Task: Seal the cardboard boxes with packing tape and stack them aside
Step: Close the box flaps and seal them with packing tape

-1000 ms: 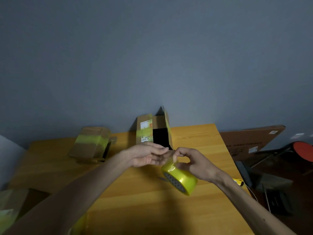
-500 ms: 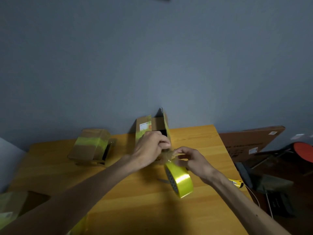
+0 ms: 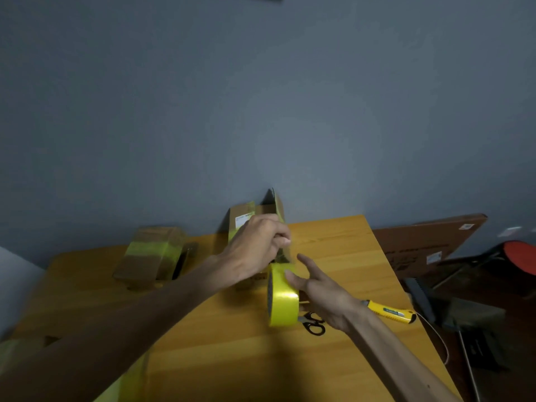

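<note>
A yellow tape roll (image 3: 283, 295) stands on edge above the wooden table (image 3: 246, 358). My left hand (image 3: 258, 248) pinches the clear free end of the tape and holds it up just above the roll. My right hand (image 3: 316, 288) rests against the roll's right side with its fingers spread and straight. Behind my left hand an open cardboard box (image 3: 269, 211) with yellow tape strips stands by the wall, its flap raised. A taped box (image 3: 150, 253) lies at the back left.
Black scissors (image 3: 313, 324) lie under my right wrist, and a yellow utility knife (image 3: 388, 311) lies at the table's right edge. A large flat carton (image 3: 429, 242) leans on the wall to the right. Another taped box (image 3: 20, 349) shows at the bottom left.
My left hand went from flat fingers to a pinch on the tape end and rose. The roll turned upright and dropped lower. My right hand's fingers opened and spread against the roll.
</note>
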